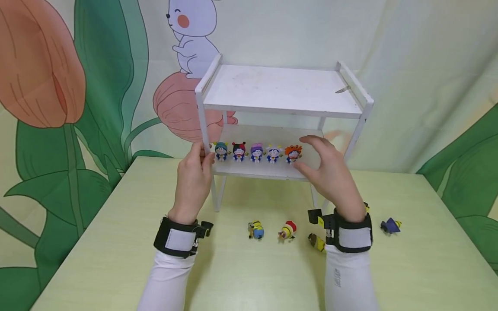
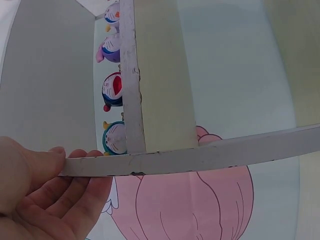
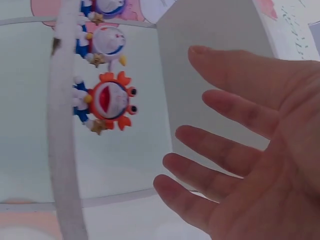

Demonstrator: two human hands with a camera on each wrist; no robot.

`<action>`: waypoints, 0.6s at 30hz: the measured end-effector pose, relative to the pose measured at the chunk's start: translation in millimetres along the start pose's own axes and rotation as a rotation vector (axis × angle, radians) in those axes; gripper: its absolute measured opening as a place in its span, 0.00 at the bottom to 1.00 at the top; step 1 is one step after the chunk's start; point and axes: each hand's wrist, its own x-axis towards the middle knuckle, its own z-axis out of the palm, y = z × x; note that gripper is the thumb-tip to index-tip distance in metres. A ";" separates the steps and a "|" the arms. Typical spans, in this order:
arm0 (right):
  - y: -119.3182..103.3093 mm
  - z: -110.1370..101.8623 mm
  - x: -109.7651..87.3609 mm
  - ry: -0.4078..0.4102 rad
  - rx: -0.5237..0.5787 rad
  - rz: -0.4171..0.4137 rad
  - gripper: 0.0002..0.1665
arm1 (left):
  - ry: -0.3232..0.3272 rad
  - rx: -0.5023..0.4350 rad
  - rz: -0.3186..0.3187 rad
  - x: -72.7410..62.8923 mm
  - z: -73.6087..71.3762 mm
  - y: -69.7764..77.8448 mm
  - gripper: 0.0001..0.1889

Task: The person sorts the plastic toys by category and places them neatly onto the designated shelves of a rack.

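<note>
1. Now, at left of center in the head view, a left hand (image 1: 193,172) pinches the front left post (image 1: 203,125) of a white shelf unit (image 1: 280,88) between thumb and fingers.
2. Mid-frame, five costumed figurines stand in a row on the lower shelf (image 1: 256,171): green hat (image 1: 221,152), red-and-black hat (image 1: 239,152), purple hat (image 1: 256,153), white hat (image 1: 274,153) and, at right, orange crab hat (image 1: 293,154).
3. At lower center, three yellow toys (image 1: 256,230) lie on a pale table (image 1: 256,272).
4. Right of center, a right hand (image 1: 332,175) spreads thumb and fingers beside the crab-hatted figurine, a gap visible in the right wrist view.
5. Farther right, a purple-and-yellow toy (image 1: 391,226) lies on the table.
</note>
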 end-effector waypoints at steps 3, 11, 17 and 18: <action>-2.1 -6.6 -4.6 0.011 0.006 -0.012 0.30 | -0.001 0.011 -0.001 0.0 -0.3 -0.4 0.11; -3.8 -23.4 -18.8 0.036 0.057 -0.001 0.26 | -0.010 0.014 0.005 0.1 0.1 0.2 0.11; -3.9 -37.5 -29.3 0.020 0.058 0.053 0.25 | -0.013 0.001 -0.002 -0.3 -0.3 1.0 0.11; -3.2 -39.8 -31.1 0.012 0.054 0.059 0.25 | -0.013 0.001 -0.004 -0.6 -0.3 1.0 0.11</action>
